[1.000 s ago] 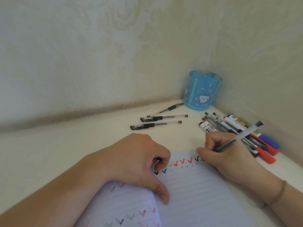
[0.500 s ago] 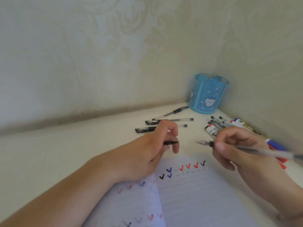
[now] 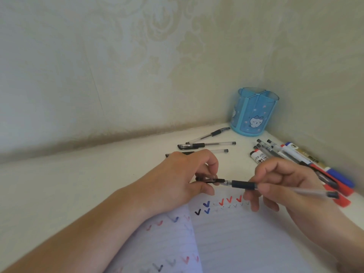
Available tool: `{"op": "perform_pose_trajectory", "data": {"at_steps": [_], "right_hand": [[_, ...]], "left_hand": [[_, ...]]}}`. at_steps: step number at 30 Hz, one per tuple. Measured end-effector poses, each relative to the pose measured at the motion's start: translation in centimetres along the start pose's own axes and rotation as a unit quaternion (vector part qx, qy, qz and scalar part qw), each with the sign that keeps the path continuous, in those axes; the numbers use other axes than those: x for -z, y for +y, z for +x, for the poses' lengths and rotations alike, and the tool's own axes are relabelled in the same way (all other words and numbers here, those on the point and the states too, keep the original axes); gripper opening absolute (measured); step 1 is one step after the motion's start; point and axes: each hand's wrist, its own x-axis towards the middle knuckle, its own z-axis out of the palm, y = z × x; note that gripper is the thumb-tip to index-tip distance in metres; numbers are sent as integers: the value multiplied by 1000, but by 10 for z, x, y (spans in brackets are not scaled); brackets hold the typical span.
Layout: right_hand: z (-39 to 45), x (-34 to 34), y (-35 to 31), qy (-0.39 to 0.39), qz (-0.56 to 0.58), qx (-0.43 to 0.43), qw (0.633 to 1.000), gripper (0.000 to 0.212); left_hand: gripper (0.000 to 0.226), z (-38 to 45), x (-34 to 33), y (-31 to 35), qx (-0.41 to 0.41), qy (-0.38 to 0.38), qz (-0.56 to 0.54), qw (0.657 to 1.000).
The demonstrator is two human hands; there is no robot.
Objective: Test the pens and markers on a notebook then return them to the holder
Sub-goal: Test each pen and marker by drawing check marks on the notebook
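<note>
Left hand [image 3: 183,178] fingers pinching cap [image 3: 208,179], right hand [image 3: 285,184] fingers clamped on pen [image 3: 244,184]: aligned for recapping | above notebook [image 3: 246,233], ticks made | other pens [image 3: 206,145] on counter [image 3: 78,184] | holder [image 3: 254,115] in corner, apparently unfilled

A single head-worn wide-angle camera looks forward and down from close above the desk [image 3: 98,184], facing into a corner where two papered walls [image 3: 137,66] meet. The notebook [image 3: 236,243] runs off the bottom edge, nearest the lens; the blue holder [image 3: 254,115] stands farthest, in the corner. Straight lines bow toward the frame edges.
</note>
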Motion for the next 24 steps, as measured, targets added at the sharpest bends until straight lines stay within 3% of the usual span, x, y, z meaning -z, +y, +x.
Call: {"op": "perform_pose_trajectory", "data": {"at_steps": [4,6,9,13,17,21,24], "right_hand": [[0,-2,-3,15,0,13,1000,26],[1,0,-6,38,3,18,999,21],[1,0,-7,27,-1,30,999,35],[1,-1,-6,-3,-22,26,999,19],[-2,-7,-6,5,-26,14,1000,39],[-2,-14,-6,26,-10,-8,1000,4],[-3,-18,-7,33,-4,2,999,15]], "left_hand": [[24,0,0,-3,-6,1,5,1000],[21,0,0,-5,-5,9,10,1000],[21,0,-1,-9,0,24,24,999],[17,0,-3,-12,-3,21,38,999],[23,0,-4,-13,-29,36,28,999],[18,-1,-6,-11,-70,37,38,996],[13,-2,-6,-11,-87,47,35,994]]}}
